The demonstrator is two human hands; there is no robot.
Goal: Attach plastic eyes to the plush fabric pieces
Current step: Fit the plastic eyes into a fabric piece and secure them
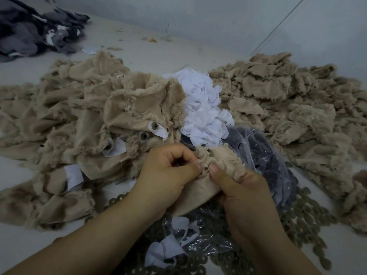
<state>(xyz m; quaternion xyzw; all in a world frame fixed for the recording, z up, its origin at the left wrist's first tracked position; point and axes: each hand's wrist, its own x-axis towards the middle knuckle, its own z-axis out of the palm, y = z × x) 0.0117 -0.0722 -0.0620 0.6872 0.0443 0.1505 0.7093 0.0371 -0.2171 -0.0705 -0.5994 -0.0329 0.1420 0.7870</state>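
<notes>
Both hands hold one beige plush piece [222,158] over the middle of the table. My left hand [168,171] pinches its left edge with thumb and curled fingers. My right hand [240,187] grips it from below, thumb pressed beside a small dark eye post [206,169] that pokes through the fabric. A second dark post [209,150] shows higher on the same piece. Just beyond, finished beige pieces carry eye posts with washers [154,127] over white backing patches.
Beige plush piles lie at the left [59,108] and right [288,100]. White fabric patches [202,108] are heaped in the centre. A clear plastic bag of dark parts [264,155] and several round washers [309,215] lie near my hands. Grey fabric [33,30] sits far left.
</notes>
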